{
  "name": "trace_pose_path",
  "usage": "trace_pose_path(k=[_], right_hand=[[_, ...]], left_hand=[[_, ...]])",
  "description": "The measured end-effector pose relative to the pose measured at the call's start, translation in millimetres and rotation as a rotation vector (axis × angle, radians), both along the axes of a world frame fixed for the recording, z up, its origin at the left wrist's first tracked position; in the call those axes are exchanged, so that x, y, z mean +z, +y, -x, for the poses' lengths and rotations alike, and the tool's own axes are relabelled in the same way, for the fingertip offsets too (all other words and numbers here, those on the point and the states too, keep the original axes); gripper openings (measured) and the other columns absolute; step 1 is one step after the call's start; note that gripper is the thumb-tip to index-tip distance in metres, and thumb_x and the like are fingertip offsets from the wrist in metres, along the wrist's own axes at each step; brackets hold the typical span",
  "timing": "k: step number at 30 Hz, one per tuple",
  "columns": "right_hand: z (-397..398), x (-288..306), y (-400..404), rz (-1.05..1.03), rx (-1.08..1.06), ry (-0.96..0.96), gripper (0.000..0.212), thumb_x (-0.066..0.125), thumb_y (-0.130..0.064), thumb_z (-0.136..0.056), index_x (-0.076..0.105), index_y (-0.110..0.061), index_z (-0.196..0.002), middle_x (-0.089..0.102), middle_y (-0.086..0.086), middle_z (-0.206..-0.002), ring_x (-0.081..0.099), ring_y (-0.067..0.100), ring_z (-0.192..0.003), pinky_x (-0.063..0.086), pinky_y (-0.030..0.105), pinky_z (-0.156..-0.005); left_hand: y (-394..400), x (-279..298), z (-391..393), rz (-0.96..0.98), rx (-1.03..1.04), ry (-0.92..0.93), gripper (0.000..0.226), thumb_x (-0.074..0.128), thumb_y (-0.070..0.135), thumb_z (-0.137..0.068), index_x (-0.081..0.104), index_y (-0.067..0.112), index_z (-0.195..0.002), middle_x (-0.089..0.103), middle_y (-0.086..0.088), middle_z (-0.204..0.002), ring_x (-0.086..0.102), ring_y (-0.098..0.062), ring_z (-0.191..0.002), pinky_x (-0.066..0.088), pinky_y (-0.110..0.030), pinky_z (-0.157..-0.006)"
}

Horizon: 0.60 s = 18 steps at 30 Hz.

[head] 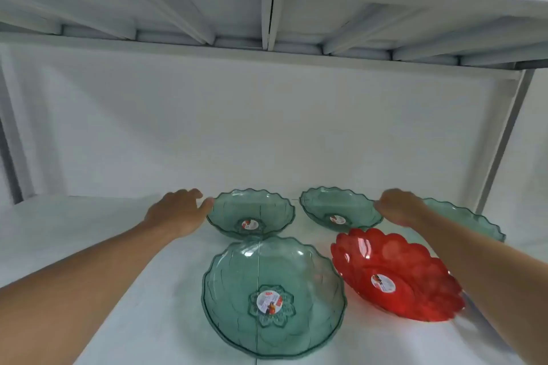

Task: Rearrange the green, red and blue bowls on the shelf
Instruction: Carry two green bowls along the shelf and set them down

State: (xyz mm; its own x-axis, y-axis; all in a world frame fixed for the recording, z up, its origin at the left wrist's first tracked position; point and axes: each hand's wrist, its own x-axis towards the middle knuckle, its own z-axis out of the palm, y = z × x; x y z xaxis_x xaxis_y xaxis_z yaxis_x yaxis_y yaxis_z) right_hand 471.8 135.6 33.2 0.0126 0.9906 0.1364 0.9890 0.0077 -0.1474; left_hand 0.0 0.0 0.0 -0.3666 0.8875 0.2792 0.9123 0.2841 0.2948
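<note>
Several clear green scalloped bowls stand on the white shelf [89,234]. A large green bowl [272,296] sits at the front. Behind it, a back-left green bowl [252,213] has my left hand [181,212] at its left rim, thumb touching the edge. A back-middle green bowl [338,207] has my right hand [398,206] curled over its right rim. A third back green bowl [471,222] lies partly hidden behind my right forearm. A red bowl [397,275] sits at the front right, under that forearm. No blue bowl is visible.
The underside of the upper shelf [267,9] hangs low overhead. A white back wall [237,127] closes the rear. A grey metal upright [504,139] stands at the right and another at the far left.
</note>
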Motion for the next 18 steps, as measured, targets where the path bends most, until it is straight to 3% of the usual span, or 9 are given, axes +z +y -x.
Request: trace_pose_path(k=[3, 5, 7, 10, 11, 13, 15, 16, 18], right_hand=[[-2.8, -11.2, 14.4, 0.055, -0.035, 0.092, 0.035, 0.051, -0.031, -0.101, 0.060, -0.010, -0.074, 0.069, 0.007, -0.067, 0.065, 0.025, -0.060, 0.057, 0.034, -0.072], [-0.4, -17.8, 17.7, 0.085, -0.055, 0.145, 0.034, 0.053, -0.029, -0.102, 0.058, -0.009, -0.074, 0.067, 0.008, -0.067, 0.062, 0.024, -0.058, 0.053, 0.032, -0.067], [1.9, -20.1, 20.8, 0.091, -0.069, 0.203, 0.031, 0.056, -0.024, -0.100, 0.055, -0.008, -0.073, 0.067, 0.011, -0.066, 0.062, 0.024, -0.059, 0.051, 0.031, -0.065], [2.0, -20.3, 26.8, 0.134, -0.118, 0.249, 0.018, 0.061, -0.012, -0.092, 0.055, -0.006, -0.076, 0.063, 0.010, -0.052, 0.058, 0.024, -0.051, 0.044, 0.027, -0.054], [2.1, -21.4, 30.8, 0.141, -0.125, 0.278, 0.012, 0.063, -0.008, -0.090, 0.056, -0.003, -0.081, 0.064, 0.013, -0.058, 0.057, 0.025, -0.053, 0.043, 0.027, -0.052], [3.2, -24.7, 38.4, 0.167, -0.128, 0.352, 0.010, 0.066, -0.002, -0.090, 0.057, -0.001, -0.087, 0.065, 0.019, -0.079, 0.058, 0.027, -0.064, 0.052, 0.034, -0.062], [4.9, -28.7, 44.2, 0.189, -0.107, 0.418, 0.021, 0.065, 0.003, -0.094, 0.053, -0.006, -0.079, 0.062, 0.020, -0.095, 0.060, 0.030, -0.076, 0.059, 0.042, -0.078], [5.9, -30.5, 45.1, 0.203, -0.100, 0.425, 0.026, 0.064, 0.004, -0.096, 0.051, -0.007, -0.076, 0.061, 0.021, -0.101, 0.060, 0.032, -0.083, 0.060, 0.041, -0.075], [8.2, -33.6, 46.8, 0.216, -0.106, 0.464, 0.026, 0.062, 0.007, -0.098, 0.052, -0.006, -0.078, 0.061, 0.020, -0.103, 0.062, 0.032, -0.087, 0.057, 0.033, -0.052]], left_hand=[[15.7, -6.5, -1.2, 0.139, 0.044, -0.158, 0.079, 0.020, 0.070, -0.096, 0.063, 0.013, -0.129, 0.064, -0.014, -0.135, 0.060, -0.032, -0.118, 0.050, -0.038, -0.092], [25.3, -11.9, -11.0, 0.224, 0.054, -0.312, 0.076, 0.026, 0.067, -0.098, 0.066, 0.004, -0.112, 0.072, -0.020, -0.118, 0.069, -0.031, -0.091, 0.050, -0.031, -0.072], [32.2, -15.1, -22.1, 0.249, 0.061, -0.510, 0.060, 0.035, 0.062, -0.098, 0.061, 0.008, -0.091, 0.077, -0.014, -0.088, 0.060, -0.024, -0.060, 0.046, -0.026, -0.059], [40.5, -15.4, -34.8, 0.279, 0.069, -0.555, 0.035, 0.045, 0.029, -0.100, 0.061, 0.002, -0.084, 0.070, -0.011, -0.063, 0.051, -0.020, -0.042, 0.044, -0.023, -0.051], [42.2, -14.7, -39.4, 0.285, 0.075, -0.573, 0.027, 0.045, 0.015, -0.096, 0.062, -0.002, -0.084, 0.068, -0.012, -0.057, 0.048, -0.018, -0.035, 0.041, -0.020, -0.044], [44.6, -14.6, -46.7, 0.299, 0.093, -0.638, 0.022, 0.043, 0.000, -0.093, 0.064, -0.007, -0.088, 0.067, -0.015, -0.058, 0.042, -0.016, -0.027, 0.034, -0.017, -0.036], [48.7, -15.9, -51.3, 0.238, 0.109, -0.750, 0.024, 0.043, -0.001, -0.097, 0.065, -0.010, -0.101, 0.069, -0.021, -0.072, 0.048, -0.016, -0.032, 0.035, -0.018, -0.035], [49.3, -15.1, -54.2, 0.200, 0.120, -0.790, 0.025, 0.043, -0.001, -0.098, 0.064, -0.010, -0.108, 0.069, -0.023, -0.078, 0.052, -0.017, -0.037, 0.037, -0.019, -0.035], [51.4, -14.2, -58.4, 0.142, 0.125, -0.839, 0.027, 0.041, -0.002, -0.099, 0.063, -0.008, -0.115, 0.067, -0.024, -0.087, 0.056, -0.019, -0.045, 0.039, -0.018, -0.034]])
